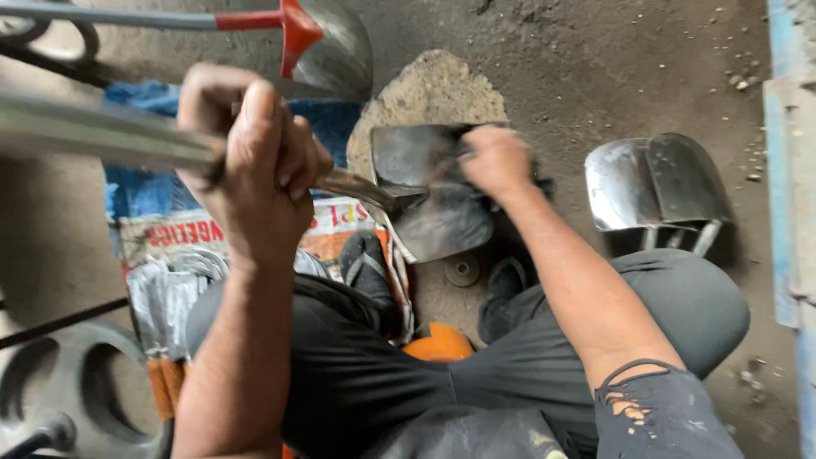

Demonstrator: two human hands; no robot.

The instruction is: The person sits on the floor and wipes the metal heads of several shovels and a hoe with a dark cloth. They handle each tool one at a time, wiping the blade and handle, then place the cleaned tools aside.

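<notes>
here, a dull grey (smudged) shovel blade (433,191).

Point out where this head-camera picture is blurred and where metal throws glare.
Head view: the left hand and the handle it grips are smeared by blur; the right hand is softer too. Glare whitens the spare shovel blades on the right; the floor is dim and evenly lit.
</notes>
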